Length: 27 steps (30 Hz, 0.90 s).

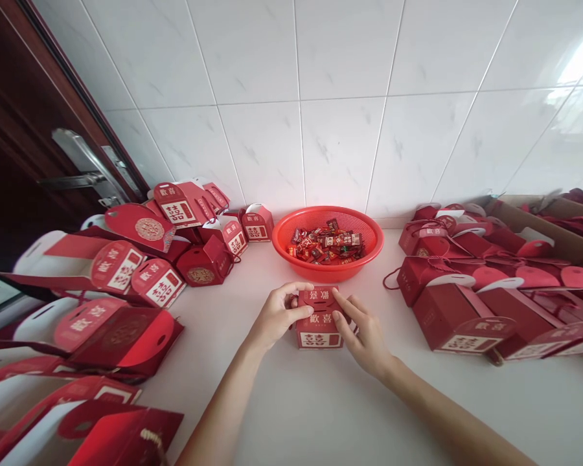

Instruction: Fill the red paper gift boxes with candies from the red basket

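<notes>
A small red gift box (319,339) with gold-toned characters and a pale printed panel stands upright on the white tabletop in front of me. My left hand (278,316) grips its left side, thumb and forefinger at the top flaps. From the right, my right hand (364,331) holds the same box, its fingers and thumb against the flaps and the right edge. The folded top flaps lie between my two hands; the inside of the box is hidden. Just beyond it sits a red plastic basket (280,241) holding many wrapped sweets (326,243).
Open red boxes (111,336) crowd the left side, with more boxes (170,210) piled behind them. Rows of boxes (461,314) fill the right side, near a brown cardboard carton (515,220). A tiled wall (340,149) rises behind; a dark door (19,116) is at left.
</notes>
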### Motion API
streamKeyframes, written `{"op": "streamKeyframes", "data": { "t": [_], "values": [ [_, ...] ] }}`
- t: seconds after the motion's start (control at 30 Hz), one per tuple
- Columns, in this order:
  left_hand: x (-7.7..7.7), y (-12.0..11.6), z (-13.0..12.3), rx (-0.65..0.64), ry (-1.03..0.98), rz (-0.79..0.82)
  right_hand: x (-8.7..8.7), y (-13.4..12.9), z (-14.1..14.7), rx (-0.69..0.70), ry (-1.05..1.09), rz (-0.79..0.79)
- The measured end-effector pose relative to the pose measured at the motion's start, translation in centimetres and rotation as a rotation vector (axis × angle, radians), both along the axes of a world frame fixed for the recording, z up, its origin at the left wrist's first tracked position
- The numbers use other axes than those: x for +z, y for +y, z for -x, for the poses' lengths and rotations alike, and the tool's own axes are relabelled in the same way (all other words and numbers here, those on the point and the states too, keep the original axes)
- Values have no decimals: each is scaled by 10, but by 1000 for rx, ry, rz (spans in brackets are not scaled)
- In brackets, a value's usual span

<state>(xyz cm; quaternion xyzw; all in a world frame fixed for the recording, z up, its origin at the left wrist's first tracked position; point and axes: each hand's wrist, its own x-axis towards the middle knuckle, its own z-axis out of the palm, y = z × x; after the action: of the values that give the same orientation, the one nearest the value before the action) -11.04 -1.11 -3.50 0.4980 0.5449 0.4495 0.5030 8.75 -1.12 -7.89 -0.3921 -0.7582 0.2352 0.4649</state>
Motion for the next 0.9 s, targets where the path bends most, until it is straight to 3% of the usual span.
{"op": "streamKeyframes", "data": {
  "t": [0.23,0.43,0.7,0.9],
  "values": [
    [8,-3,0,39,15,-32,14,6,-3,-6,110,156],
    [22,-7,13,83,-35,-32,43,16,-8,38,387,333],
    [54,-10,31,115,-490,-96,95,28,-20,106,620,548],
    [76,-15,31,77,-496,-180,116,31,-22,93,574,479]
  ]
}}
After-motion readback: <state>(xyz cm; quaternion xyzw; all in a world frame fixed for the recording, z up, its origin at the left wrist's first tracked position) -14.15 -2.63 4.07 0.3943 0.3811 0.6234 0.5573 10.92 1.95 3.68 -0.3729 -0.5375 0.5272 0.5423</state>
